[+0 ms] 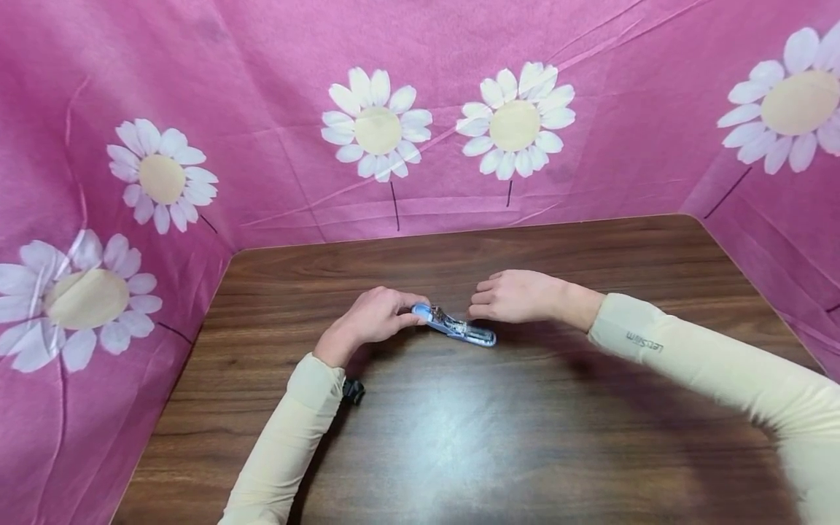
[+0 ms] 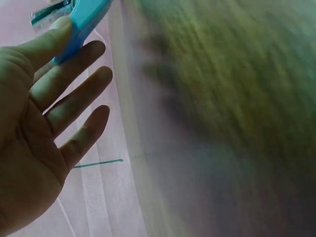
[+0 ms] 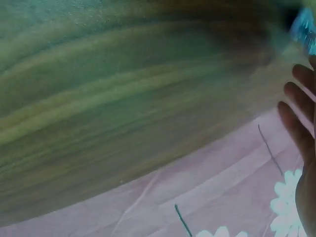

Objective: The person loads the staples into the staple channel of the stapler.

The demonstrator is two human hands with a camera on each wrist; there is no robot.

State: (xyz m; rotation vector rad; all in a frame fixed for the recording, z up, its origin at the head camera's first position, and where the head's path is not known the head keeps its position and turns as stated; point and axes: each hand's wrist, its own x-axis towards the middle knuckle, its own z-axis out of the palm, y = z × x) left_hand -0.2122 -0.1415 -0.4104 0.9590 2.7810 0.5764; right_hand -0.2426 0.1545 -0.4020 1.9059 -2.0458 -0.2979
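Note:
A light blue stapler [image 1: 454, 325] with its metal inner parts exposed is held above the wooden table, left of the right hand. My left hand [image 1: 374, 315] pinches its left end between thumb and forefinger. In the left wrist view the blue body [image 2: 88, 24] sits between thumb and forefinger, and the other fingers spread loosely. My right hand [image 1: 515, 297] hovers beside the stapler's right part, fingers loosely bent. The right wrist view shows several relaxed fingers [image 3: 298, 101] near the stapler [image 3: 305, 30]; the thumb is out of sight. Whether the right fingertips touch the stapler, I cannot tell.
The brown wooden table [image 1: 558, 437] reflects a bright patch of light. Pink cloth [image 1: 275, 87] printed with white daisies rises along its back and sides. A small black device [image 1: 353, 391] sits at the left wrist.

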